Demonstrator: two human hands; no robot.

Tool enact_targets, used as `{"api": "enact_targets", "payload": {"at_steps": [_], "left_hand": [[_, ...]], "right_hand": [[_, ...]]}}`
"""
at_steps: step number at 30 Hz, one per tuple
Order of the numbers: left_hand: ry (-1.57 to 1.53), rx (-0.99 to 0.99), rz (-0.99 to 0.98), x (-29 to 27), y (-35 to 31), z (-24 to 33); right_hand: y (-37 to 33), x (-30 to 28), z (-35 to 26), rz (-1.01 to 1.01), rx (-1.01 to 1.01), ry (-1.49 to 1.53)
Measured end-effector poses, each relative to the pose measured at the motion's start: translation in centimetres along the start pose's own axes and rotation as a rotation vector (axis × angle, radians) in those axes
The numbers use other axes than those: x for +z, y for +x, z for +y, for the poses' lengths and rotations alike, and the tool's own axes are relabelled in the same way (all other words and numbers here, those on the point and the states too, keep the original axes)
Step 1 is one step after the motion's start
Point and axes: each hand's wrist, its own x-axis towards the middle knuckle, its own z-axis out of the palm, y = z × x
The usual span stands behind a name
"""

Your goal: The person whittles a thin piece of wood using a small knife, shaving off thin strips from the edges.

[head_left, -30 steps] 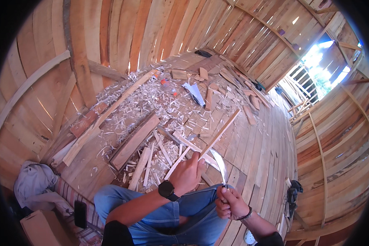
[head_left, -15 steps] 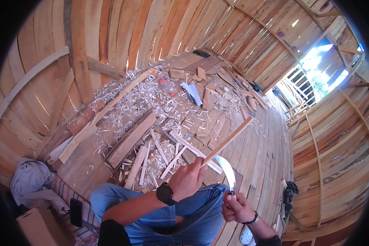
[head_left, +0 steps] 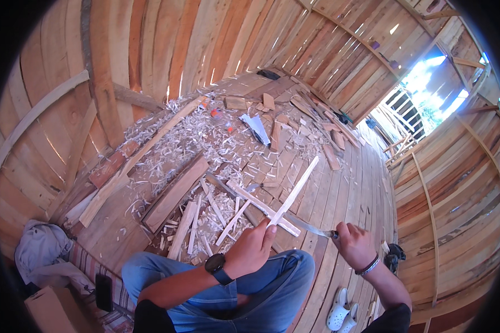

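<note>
My left hand (head_left: 251, 251) is closed round the lower end of a thin pale wooden stick (head_left: 298, 190), which slants up and away to the right. My right hand (head_left: 354, 244) grips the dark handle of a curved knife (head_left: 315, 229). Its blade points left, with its far end close by the stick just above my left fingers; whether it touches I cannot tell. Below the stick, a pale wooden strip (head_left: 244, 192) lies across the floor. Several more cut strips (head_left: 193, 225) and curled shavings rest in front of my crossed legs.
A thick wooden beam (head_left: 178, 191) and a long pale plank (head_left: 141, 155) lie to the left. Shavings (head_left: 166, 144) cover the far floor, with offcuts (head_left: 276, 133) beyond. Cardboard box (head_left: 55, 311) and phone (head_left: 104, 291) are at lower left; clogs (head_left: 338, 311) at lower right.
My right hand has moved right and up, swinging the knife from upright to pointing left across the stick. The stick has turned steeper and now shows a paler face.
</note>
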Motion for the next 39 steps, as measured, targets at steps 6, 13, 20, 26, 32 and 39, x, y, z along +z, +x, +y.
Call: {"api": "enact_targets", "payload": {"at_steps": [6, 13, 20, 26, 32, 39], "left_hand": [[-0.002, -0.034, 0.028, 0.5, -0.3, 0.2], [0.133, 0.082, 0.179, -0.1, -0.1, 0.6], [0.339, 0.093, 0.17, -0.1, 0.8, -2.3], [0.334, 0.072, 0.129, 0.1, 0.7, -2.0], [0.134, -0.01, 0.11, 0.1, 0.5, -1.0], [0.034, -0.047, 0.054, 0.2, 0.9, -1.5]], "right_hand": [[-0.5, 0.6, -0.7, -0.109, 0.111, 0.295], [-2.4, 3.6, -6.5, -0.332, 0.447, 1.315], [-1.8, 1.1, -7.6, -0.927, 0.709, 2.576], [-2.6, 2.2, -7.9, -0.781, 0.749, 2.327], [-0.8, 3.9, -5.4, -0.258, 0.367, 0.891], [0.6, 3.8, -1.5, -0.081, 0.116, 0.217]]}}
